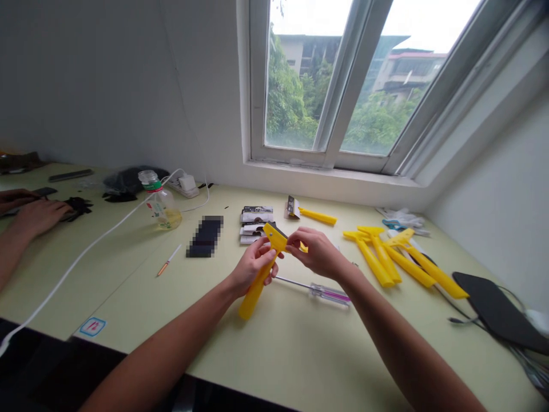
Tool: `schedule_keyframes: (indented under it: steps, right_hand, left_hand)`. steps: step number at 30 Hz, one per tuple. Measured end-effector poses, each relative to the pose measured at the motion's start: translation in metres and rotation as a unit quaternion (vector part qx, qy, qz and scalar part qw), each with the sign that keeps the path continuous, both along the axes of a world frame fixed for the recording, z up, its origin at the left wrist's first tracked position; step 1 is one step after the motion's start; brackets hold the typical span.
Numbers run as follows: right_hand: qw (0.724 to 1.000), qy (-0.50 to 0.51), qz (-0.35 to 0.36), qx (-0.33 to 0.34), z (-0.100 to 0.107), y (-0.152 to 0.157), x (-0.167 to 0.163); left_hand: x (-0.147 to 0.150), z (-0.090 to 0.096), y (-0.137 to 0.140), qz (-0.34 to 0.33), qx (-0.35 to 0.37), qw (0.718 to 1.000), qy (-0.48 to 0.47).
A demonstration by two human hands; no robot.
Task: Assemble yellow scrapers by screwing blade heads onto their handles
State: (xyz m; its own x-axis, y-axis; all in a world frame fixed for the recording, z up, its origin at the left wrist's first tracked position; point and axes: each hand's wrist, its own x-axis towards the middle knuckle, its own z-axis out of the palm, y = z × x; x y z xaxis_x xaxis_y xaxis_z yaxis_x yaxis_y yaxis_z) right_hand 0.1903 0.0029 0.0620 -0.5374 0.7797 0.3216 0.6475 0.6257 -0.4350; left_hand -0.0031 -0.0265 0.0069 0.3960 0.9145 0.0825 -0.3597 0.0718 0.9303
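Observation:
A yellow scraper [257, 289] with a dark strip along its head is held at a slant over the table, handle toward me. My left hand [253, 266] is wrapped round its handle just below the head. At the head's right end, the fingers of my right hand [311, 249] are pinched together against it; any small part between them is hidden. Below my hands lies a screwdriver [328, 293] with a clear and purple handle, its shaft running left behind the scraper. A stack of printed card packs [256, 217] is just beyond my left hand.
Several yellow scrapers [377, 257] lie at right, near a black flat device [500, 309] with cables. Another scraper with a cardboard sleeve [317, 216] lies at back. A bottle [160, 203], a pixelated dark rectangle [206, 236] and a cigarette [168, 261] are left. Another person's hand [40, 216] rests far left.

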Motion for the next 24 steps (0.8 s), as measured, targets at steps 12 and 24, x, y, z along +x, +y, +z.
schedule_keyframes:
  steps: [12,24]
  right_hand:
    - [0.951,0.174,0.025,-0.253,-0.003,0.013,0.010]
    - [0.907,0.252,0.010,-0.336,-0.014,0.012,0.008]
  left_hand:
    - [0.000,0.003,-0.003,-0.006,0.025,0.999,0.038]
    - [0.011,-0.003,-0.012,0.188,0.131,0.943,0.242]
